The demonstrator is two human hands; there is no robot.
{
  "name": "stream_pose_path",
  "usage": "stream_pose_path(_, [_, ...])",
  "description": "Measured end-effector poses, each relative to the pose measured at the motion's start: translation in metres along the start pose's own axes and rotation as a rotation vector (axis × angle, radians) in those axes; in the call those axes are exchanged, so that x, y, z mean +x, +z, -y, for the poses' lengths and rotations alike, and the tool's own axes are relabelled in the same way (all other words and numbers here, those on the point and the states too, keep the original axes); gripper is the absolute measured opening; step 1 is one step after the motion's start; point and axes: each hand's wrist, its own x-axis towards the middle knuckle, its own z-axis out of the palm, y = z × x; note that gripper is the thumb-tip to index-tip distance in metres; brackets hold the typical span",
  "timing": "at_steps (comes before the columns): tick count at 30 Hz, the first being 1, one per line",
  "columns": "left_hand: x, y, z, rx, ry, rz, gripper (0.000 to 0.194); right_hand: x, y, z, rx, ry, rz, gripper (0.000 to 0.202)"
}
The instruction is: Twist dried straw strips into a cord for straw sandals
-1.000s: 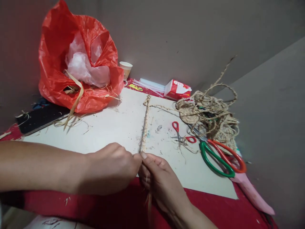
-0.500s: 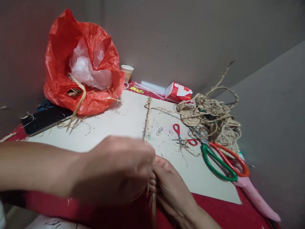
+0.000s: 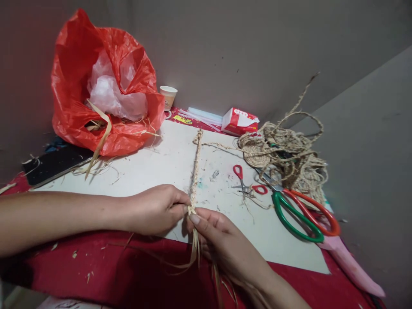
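Note:
A thin straw braid (image 3: pixel 196 171) runs down the white board toward me. At its near end, my left hand (image 3: pixel 161 209) pinches the braid from the left side, fingers closed. My right hand (image 3: pixel 222 236) grips the same end from the right, its thumb pressed on the strands just below. Loose flat straw strands (image 3: pixel 194 251) hang from between the hands over the red cloth, and more dangle beneath my right hand. The far end of the braid joins a cord leading right to a heap of braided straw rope (image 3: pixel 289 150).
On the white board (image 3: pixel 154 171) lie small red-handled scissors (image 3: pixel 244 184) and large scissors with green and orange handles (image 3: pixel 298 216). A red plastic bag (image 3: pixel 135 133), black phone (image 3: pixel 53 165), paper cup (image 3: pixel 168 98) and red tissue pack (image 3: pixel 240 122) stand around the edges.
My left hand, blurred and raised over the braid before, has come down to pinch the braid's near end. The strands now show below the hands. The view has shifted slightly.

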Motion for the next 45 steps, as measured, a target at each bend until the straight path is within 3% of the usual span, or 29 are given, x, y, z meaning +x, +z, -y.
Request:
stream_pose_path(5, [0.004, -0.004, 0.001, 0.140, 0.005, 0.005, 0.027, -0.002, 0.000, 0.006, -0.462, -0.123, -0.107, 0.033])
stream_pose_path(11, [0.014, 0.000, 0.015, -0.250, -0.085, 0.144, 0.022, -0.003, 0.004, 0.002, -0.719, -0.245, -0.215, 0.026])
stream_pose_path(19, [0.016, 0.001, 0.024, -0.460, -0.100, 0.186, 0.018, -0.002, 0.003, 0.000, -0.740, -0.309, -0.240, 0.025])
stream_pose_path(26, [0.009, 0.005, 0.013, -0.280, -0.140, 0.035, 0.023, 0.000, 0.003, -0.004, -0.915, -0.236, -0.272, 0.029])
stream_pose_path(33, [0.005, 0.010, 0.012, -0.177, -0.158, -0.036, 0.024, -0.014, -0.003, 0.002, -1.073, -0.181, -0.318, 0.025])
stream_pose_path(39, [0.005, 0.018, 0.014, -0.253, -0.143, -0.062, 0.018, -0.014, 0.009, -0.001, -0.786, -0.209, -0.199, 0.030])
stream_pose_path(42, [0.005, 0.019, 0.016, -0.369, -0.158, -0.036, 0.018, -0.012, 0.016, -0.009, -0.812, -0.246, -0.143, 0.028])
stream_pose_path(45, [0.006, 0.018, 0.018, -0.440, -0.181, -0.008, 0.022, -0.012, 0.020, -0.015, -0.910, -0.266, -0.171, 0.027])
